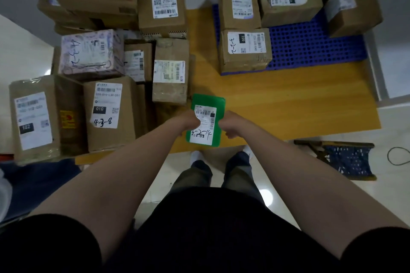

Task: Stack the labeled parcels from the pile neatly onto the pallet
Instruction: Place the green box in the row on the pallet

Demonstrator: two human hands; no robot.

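Observation:
A flat green parcel (pixel 208 102) with a white label marked 3-2-14 is held between both hands above the yellow floor board. My left hand (pixel 191 121) grips its left edge and my right hand (pixel 228 125) grips its right edge. To the left lies the pile of brown cardboard parcels (pixel 111 115), all labelled, with a pale pink one (pixel 91 53) among them. At the upper right, the blue perforated pallet (pixel 310 46) carries several brown parcels (pixel 244 51).
The yellow board (pixel 288 99) lies under the pile and the pallet. A small folding stool (pixel 346 159) stands on the tiled floor at the right, with a black cable loop (pixel 399 156) beyond it. My legs and shoes show at the board's near edge.

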